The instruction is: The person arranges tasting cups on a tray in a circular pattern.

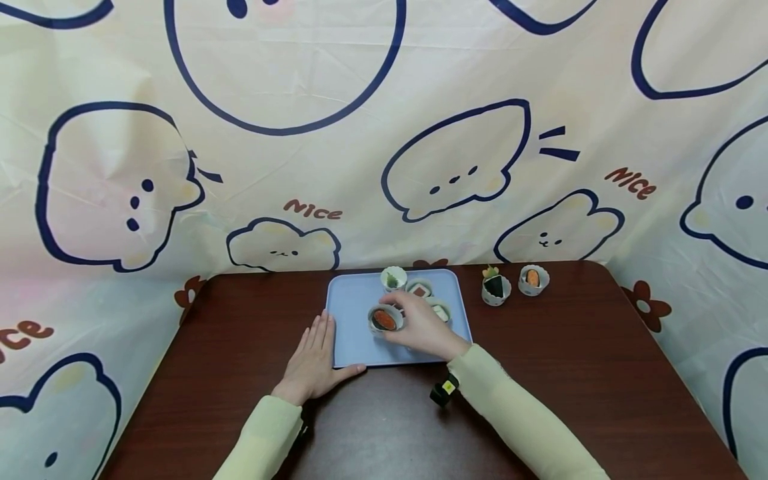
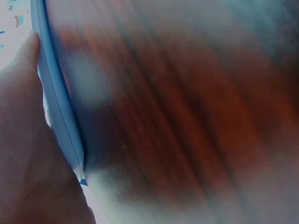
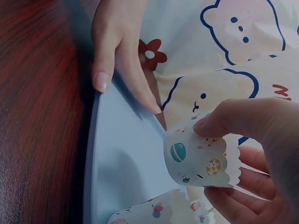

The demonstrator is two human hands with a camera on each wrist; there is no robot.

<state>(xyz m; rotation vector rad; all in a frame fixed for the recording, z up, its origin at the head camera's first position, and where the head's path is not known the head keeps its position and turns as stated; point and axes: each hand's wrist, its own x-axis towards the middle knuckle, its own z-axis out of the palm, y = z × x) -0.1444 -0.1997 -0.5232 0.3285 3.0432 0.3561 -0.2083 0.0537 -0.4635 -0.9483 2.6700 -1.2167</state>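
Observation:
Over the middle of the blue tray (image 1: 351, 293), my right hand (image 1: 423, 327) grips a paper baking cup (image 3: 196, 158) with a scalloped rim and small printed pictures. An orange-topped piece that looks like sushi (image 1: 384, 320) sits inside this cup. In the right wrist view the thumb presses one side of the cup, which is raised above the tray. My left hand (image 1: 313, 360) lies along the tray's left front corner, fingers straight and thumb spread along the front edge. Behind the held cup stand a cup with a green filling (image 1: 393, 277) and several others, partly hidden by the right hand.
Right of the tray, on the dark wooden table (image 1: 558, 373), stand a paper cup with a dark triangular piece (image 1: 495, 287) and another with an orange-topped piece (image 1: 533, 278). A cartoon-printed cloth (image 1: 360, 167) hangs behind the table and along its sides.

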